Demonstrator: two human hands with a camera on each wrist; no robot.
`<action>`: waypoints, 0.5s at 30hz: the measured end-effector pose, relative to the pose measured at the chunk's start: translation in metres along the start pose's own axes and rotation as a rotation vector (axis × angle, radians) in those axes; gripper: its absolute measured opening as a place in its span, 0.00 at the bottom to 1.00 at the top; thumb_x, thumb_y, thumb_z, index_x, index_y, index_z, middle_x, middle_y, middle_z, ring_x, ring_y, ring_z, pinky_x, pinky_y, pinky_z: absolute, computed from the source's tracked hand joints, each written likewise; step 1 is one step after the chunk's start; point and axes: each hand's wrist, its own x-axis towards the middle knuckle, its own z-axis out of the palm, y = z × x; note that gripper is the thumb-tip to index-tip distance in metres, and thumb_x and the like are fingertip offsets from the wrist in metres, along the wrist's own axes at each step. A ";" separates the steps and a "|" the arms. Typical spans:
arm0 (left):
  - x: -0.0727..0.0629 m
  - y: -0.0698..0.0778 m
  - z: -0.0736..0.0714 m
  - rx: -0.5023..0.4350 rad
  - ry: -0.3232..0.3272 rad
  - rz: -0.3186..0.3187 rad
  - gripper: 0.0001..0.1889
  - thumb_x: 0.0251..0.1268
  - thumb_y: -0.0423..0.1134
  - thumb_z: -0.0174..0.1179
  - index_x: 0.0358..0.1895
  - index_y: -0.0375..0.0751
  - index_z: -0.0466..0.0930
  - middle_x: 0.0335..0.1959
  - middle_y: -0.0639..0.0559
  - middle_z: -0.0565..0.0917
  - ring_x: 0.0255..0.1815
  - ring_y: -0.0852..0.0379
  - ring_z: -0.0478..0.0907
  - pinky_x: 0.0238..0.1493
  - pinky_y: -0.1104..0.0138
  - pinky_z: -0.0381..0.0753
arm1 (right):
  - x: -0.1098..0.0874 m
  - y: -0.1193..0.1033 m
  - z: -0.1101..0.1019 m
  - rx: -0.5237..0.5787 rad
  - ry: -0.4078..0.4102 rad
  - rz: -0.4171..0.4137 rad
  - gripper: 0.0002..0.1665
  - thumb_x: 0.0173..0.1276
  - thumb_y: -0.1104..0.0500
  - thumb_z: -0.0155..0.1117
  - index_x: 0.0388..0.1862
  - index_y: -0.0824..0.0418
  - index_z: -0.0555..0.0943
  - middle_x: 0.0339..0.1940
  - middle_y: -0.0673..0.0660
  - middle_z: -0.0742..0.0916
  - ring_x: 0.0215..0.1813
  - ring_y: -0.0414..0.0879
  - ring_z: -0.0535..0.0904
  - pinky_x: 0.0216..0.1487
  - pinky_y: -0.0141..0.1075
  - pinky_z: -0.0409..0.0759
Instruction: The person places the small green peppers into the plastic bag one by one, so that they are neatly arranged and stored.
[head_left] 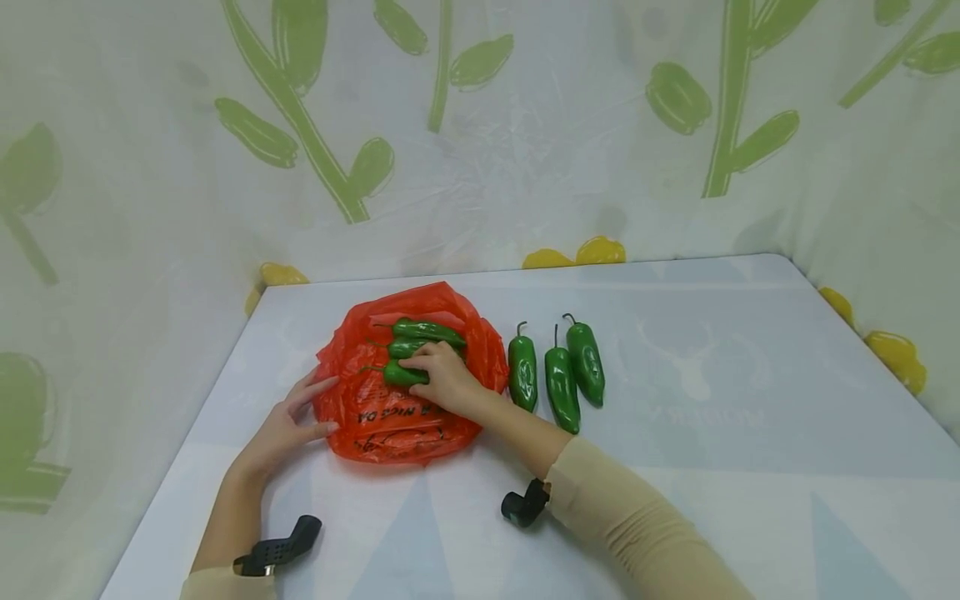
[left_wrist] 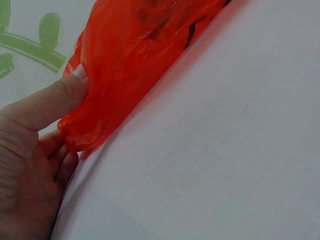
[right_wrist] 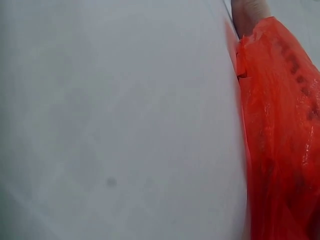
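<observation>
1. From my remote feed, the front pepper (head_left: 397,373) lay inside the red bag (head_left: 397,446), at the right fingertips, stem pointing left, away from them; long axis roughly left-right.
2. Right hand (head_left: 447,379) was nearer: thumb and fingers pinched its stemless end.
3. Left hand (head_left: 288,421), well left of those fingertips, held the bag's edge between thumb and fingers.
4. Two inner peppers (head_left: 427,332) lay just beyond the right fingers, nearly parallel.
5. Three loose peppers (head_left: 561,387) lay outside the bag, right of the right fingers, stems pointing away from me.
6. Under both hands I had a white table (head_left: 712,533), faintly patterned; beyond the fingers, a leaf-print curtain (head_left: 540,183).
</observation>
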 end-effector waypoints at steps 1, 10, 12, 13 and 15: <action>0.000 0.001 0.000 -0.001 0.000 0.001 0.40 0.54 0.43 0.67 0.71 0.44 0.60 0.77 0.44 0.43 0.75 0.35 0.38 0.60 0.29 0.51 | 0.000 0.000 0.000 0.005 0.003 0.004 0.23 0.60 0.60 0.69 0.56 0.57 0.81 0.53 0.57 0.81 0.56 0.50 0.71 0.57 0.37 0.73; 0.000 0.000 0.001 0.008 0.003 0.004 0.40 0.54 0.43 0.67 0.71 0.44 0.60 0.77 0.43 0.43 0.74 0.34 0.39 0.60 0.30 0.52 | -0.003 0.002 -0.001 0.075 0.034 0.009 0.22 0.59 0.60 0.70 0.54 0.57 0.82 0.54 0.57 0.80 0.57 0.50 0.72 0.59 0.40 0.74; 0.000 0.000 0.001 0.013 0.003 -0.001 0.40 0.54 0.43 0.67 0.71 0.44 0.60 0.77 0.43 0.43 0.74 0.34 0.40 0.60 0.30 0.52 | -0.003 0.001 -0.001 0.089 0.043 0.000 0.21 0.59 0.60 0.70 0.53 0.58 0.82 0.54 0.57 0.81 0.58 0.50 0.72 0.60 0.40 0.73; 0.000 0.000 0.001 0.013 0.002 -0.003 0.40 0.54 0.44 0.67 0.71 0.44 0.60 0.77 0.43 0.43 0.74 0.34 0.40 0.61 0.30 0.52 | -0.003 0.001 -0.002 0.097 0.049 -0.002 0.21 0.59 0.60 0.70 0.53 0.58 0.82 0.54 0.57 0.81 0.58 0.51 0.72 0.60 0.40 0.73; 0.001 0.001 0.000 0.015 0.000 0.001 0.40 0.54 0.43 0.67 0.71 0.44 0.60 0.77 0.43 0.43 0.74 0.34 0.40 0.60 0.29 0.51 | -0.004 0.001 -0.004 0.128 0.063 -0.005 0.21 0.59 0.60 0.70 0.53 0.59 0.82 0.54 0.57 0.81 0.58 0.51 0.72 0.60 0.41 0.73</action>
